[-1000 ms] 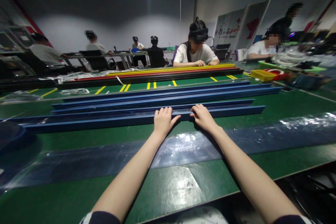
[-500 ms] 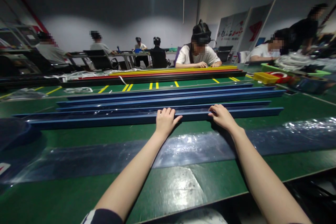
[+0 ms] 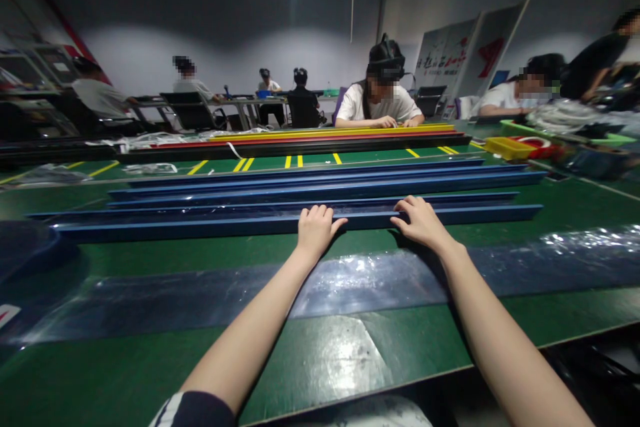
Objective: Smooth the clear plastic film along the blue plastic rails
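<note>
A long blue plastic channel [image 3: 240, 226] with upright walls lies across the green table [image 3: 330, 353]. My left hand [image 3: 316, 230] is closed over its near wall, fingers over the top edge and thumb stretched along the near face. Farther right, my right hand [image 3: 423, 220] grips the same wall, its fingers bent over the edge and its thumb on the near side. The fingertips behind the wall are partly hidden. A flat strip of clear film [image 3: 360, 283] runs under both forearms, nearer to me than the channel.
More blue channels [image 3: 325, 185] lie parallel just behind. A roll of film [image 3: 37, 260] sits at the left. Yellow, red and black bars [image 3: 300, 141] lie farther back before a seated co-worker [image 3: 380, 103]. A yellow bin [image 3: 509, 147] and bagged material stand at the right.
My right hand has shifted slightly left along the wall, and its thumb is more stretched out. My left hand stays in place. A person at the far right has moved rightward.
</note>
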`<state>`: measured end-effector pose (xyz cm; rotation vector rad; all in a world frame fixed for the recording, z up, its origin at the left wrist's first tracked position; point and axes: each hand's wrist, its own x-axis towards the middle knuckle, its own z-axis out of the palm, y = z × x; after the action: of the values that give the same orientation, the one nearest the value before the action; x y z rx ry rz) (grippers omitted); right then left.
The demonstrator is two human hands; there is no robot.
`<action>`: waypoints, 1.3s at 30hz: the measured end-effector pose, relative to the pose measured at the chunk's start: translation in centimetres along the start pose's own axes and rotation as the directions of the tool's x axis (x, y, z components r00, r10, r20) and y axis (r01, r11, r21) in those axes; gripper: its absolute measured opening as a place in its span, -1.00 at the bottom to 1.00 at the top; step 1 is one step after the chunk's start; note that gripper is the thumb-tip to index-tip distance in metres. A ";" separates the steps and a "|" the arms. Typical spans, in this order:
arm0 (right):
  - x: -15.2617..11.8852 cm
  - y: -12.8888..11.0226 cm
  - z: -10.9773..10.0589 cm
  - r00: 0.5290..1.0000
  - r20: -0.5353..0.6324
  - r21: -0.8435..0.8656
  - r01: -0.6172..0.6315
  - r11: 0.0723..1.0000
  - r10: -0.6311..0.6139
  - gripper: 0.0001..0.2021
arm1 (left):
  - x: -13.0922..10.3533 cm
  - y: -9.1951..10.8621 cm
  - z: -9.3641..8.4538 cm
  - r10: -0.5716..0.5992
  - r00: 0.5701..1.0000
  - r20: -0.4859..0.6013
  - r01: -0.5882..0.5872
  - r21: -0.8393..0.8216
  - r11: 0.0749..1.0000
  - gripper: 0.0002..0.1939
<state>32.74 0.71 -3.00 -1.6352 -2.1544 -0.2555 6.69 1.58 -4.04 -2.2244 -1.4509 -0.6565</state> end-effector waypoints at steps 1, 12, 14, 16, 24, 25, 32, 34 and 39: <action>0.0 -0.4 0.0 1.000 -0.001 0.004 0.011 1.000 -0.011 -0.80 | 0.0 0.0 0.0 0.000 1.000 -0.001 0.000 0.004 1.000 -0.57; 0.7 -3.3 1.2 0.993 -0.047 0.097 0.111 0.989 -0.107 -0.84 | 0.0 0.0 0.2 -0.010 1.000 -0.011 0.010 0.028 1.000 -0.53; 0.8 -3.1 1.4 0.995 -0.051 0.113 0.092 0.989 -0.086 -0.84 | 0.0 0.0 0.2 -0.016 1.000 -0.011 0.016 0.019 1.000 -0.53; 0.9 -3.0 1.5 0.996 -0.055 0.118 0.080 0.990 -0.074 -0.85 | 0.0 0.0 0.3 -0.022 1.000 -0.012 0.022 0.003 1.000 -0.53; 1.0 -3.5 1.3 0.997 -0.037 0.054 0.064 0.996 -0.062 -0.87 | 0.0 0.0 0.3 -0.030 0.999 -0.011 0.030 0.021 0.999 -0.51; 1.1 -3.5 1.3 0.997 -0.034 0.053 0.064 0.997 -0.062 -0.87 | 0.0 0.0 0.3 -0.030 0.999 -0.010 0.030 0.023 0.999 -0.51; 1.1 -3.4 1.3 0.999 -0.038 0.108 0.034 0.994 -0.030 -0.88 | -0.1 0.0 0.0 -0.012 1.000 -0.006 0.012 0.032 0.999 -0.55; 1.2 -3.5 1.2 0.999 -0.035 0.107 0.030 0.994 -0.027 -0.89 | -0.1 -0.1 0.0 -0.011 1.000 -0.009 0.011 0.029 1.000 -0.56; 1.1 -3.5 0.9 0.999 -0.019 0.056 0.033 0.998 -0.032 -0.90 | -0.1 -0.2 -0.1 -0.013 1.000 -0.019 0.013 0.009 1.000 -0.53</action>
<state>28.96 1.03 -2.92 -1.5627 -2.1568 -0.2166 6.40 1.50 -4.01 -2.1978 -1.4576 -0.6712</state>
